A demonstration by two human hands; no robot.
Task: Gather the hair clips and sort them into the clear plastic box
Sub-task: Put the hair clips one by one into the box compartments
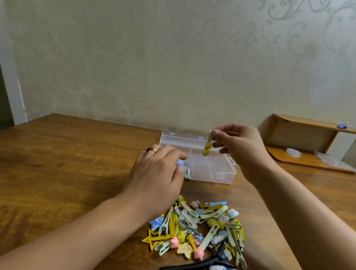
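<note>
A clear plastic box (210, 173) with dividers lies open on the wooden table, its lid tipped back. My left hand (157, 174) holds a small blue clip (180, 163) at the box's front left corner. Above the box, my right hand (238, 145) pinches a pale clip with a yellow charm (206, 149) that hangs down over a middle compartment. A pile of several colourful hair clips (201, 227) lies on the table close to me, between my forearms. A long black clip (189, 267) lies at the pile's near edge.
A small wooden shelf (307, 140) stands at the back right against the wall, with a purple clip (342, 126) on top and clear plastic pieces (293, 152) on its base. Bare wooden table (59, 160) spreads to the left.
</note>
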